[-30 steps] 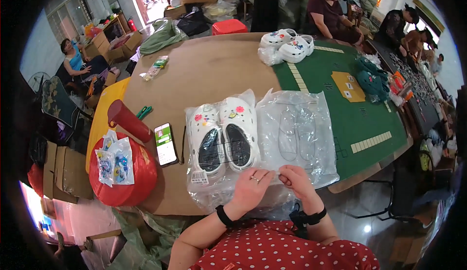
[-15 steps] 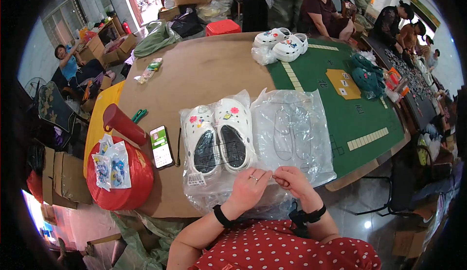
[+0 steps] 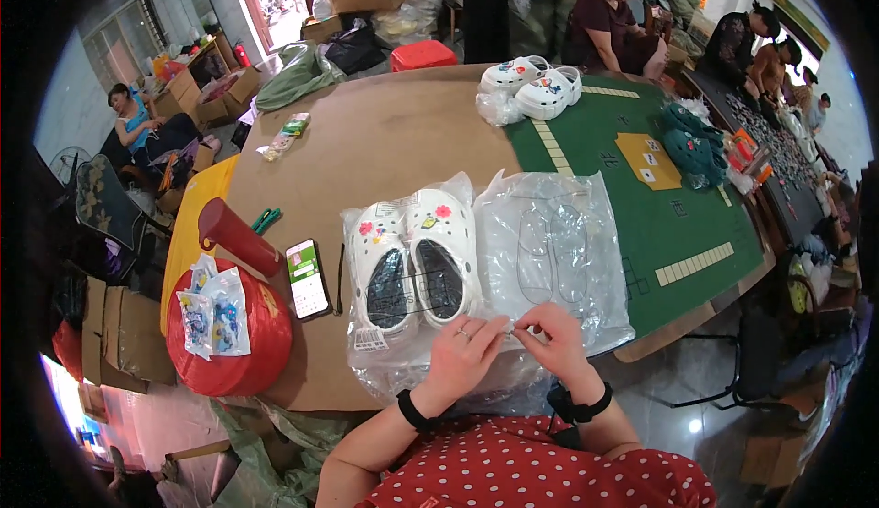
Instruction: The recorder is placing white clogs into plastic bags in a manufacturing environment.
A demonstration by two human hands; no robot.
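Observation:
A pair of white clogs [image 3: 417,256] with small coloured charms lies sole-inward inside a clear plastic bag [image 3: 403,361] on the brown table [image 3: 385,142]. To its right lies another clear bag [image 3: 554,251] with pale clogs inside. My left hand [image 3: 462,352] and my right hand [image 3: 549,334] meet at the near edge of the bags, fingers pinched on the plastic between them. A ring shows on the left hand; both wrists wear dark bands.
A phone [image 3: 307,277] lies left of the clogs, beside a red cylinder [image 3: 236,236] and a red stool [image 3: 229,334] carrying small packets. More white clogs [image 3: 531,87] and teal ones [image 3: 691,146] sit on the green mat [image 3: 659,206]. Several people sit around the far edge.
My hands have shifted slightly along the bag's near edge and drawn closer together. The clogs and bags lie where they were.

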